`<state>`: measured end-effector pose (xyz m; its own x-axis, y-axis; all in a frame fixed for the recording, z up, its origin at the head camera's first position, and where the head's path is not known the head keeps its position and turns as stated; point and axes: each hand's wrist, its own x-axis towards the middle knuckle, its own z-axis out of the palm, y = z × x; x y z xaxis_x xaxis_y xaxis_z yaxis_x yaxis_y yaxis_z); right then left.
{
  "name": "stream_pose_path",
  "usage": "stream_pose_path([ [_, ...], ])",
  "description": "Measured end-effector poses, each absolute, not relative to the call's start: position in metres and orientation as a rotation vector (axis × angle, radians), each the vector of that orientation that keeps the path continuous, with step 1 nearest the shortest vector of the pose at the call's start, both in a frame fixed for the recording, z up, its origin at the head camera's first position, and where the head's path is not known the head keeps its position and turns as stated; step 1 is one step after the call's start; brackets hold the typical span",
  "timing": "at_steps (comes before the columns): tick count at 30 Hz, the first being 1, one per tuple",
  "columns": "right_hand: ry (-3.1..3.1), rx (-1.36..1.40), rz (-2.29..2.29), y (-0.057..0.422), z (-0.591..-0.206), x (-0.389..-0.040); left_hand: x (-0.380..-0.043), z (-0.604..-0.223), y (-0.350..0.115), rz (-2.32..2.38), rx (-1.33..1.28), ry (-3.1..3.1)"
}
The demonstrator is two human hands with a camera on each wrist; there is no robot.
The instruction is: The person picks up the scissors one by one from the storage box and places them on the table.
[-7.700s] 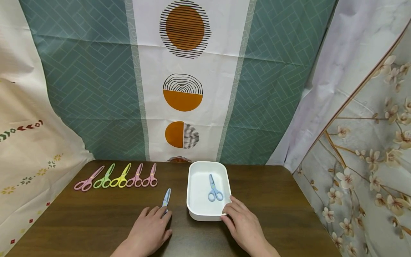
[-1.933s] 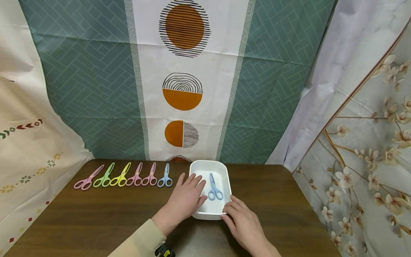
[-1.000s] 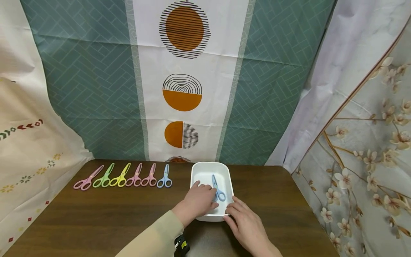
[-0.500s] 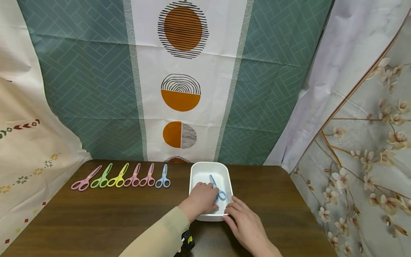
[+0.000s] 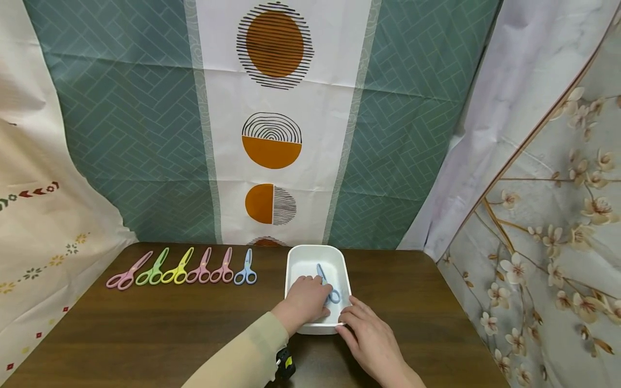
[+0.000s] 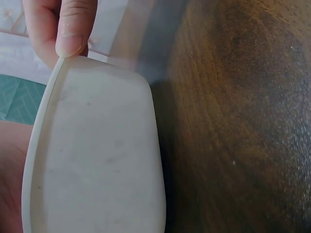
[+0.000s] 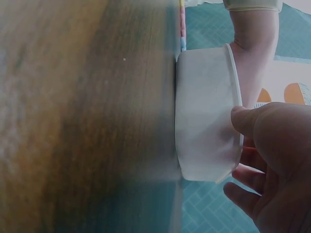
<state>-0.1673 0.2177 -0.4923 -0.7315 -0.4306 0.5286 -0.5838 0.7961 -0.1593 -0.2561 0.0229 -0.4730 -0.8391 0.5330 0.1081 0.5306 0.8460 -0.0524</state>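
Observation:
In the head view, a white plastic tray point(image 5: 293, 269) stands on the brown table, with one pair of light blue scissors point(image 5: 335, 296) lying inside. My left hand point(image 5: 306, 299) reaches into the tray, and its curled fingers hold the scissors near the handle; the fingertips and one handle ring are hidden. My right hand point(image 5: 371, 337) grips the tray's near right corner, thumb outside the wall, as the right wrist view shows with the tray point(image 7: 206, 111) between thumb and fingers. In the left wrist view, the tray's wall point(image 6: 107, 145) hides the scissors, and the right thumb presses the rim.
Left of the tray, several scissors lie in a row at the table's back: pink point(image 5: 123, 279), green point(image 5: 155, 269), yellow point(image 5: 178, 269), two more pink ones, and blue scissors point(image 5: 246, 271) at the right end. Patterned cloths hang behind and at both sides.
One pair of blue scissors, earlier under my left hand on the table, now lies at the row's end. My left hand has moved into the tray onto the other pair, which has shifted slightly.

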Motion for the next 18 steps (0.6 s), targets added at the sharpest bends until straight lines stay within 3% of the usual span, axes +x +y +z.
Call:
stream_pose_path([
  [18, -2.534, 0.746, 0.425, 0.2168, -0.4938, -0.1685, -0.2602, -0.4791, 0.0242, 0.032, -0.757, -2.878],
])
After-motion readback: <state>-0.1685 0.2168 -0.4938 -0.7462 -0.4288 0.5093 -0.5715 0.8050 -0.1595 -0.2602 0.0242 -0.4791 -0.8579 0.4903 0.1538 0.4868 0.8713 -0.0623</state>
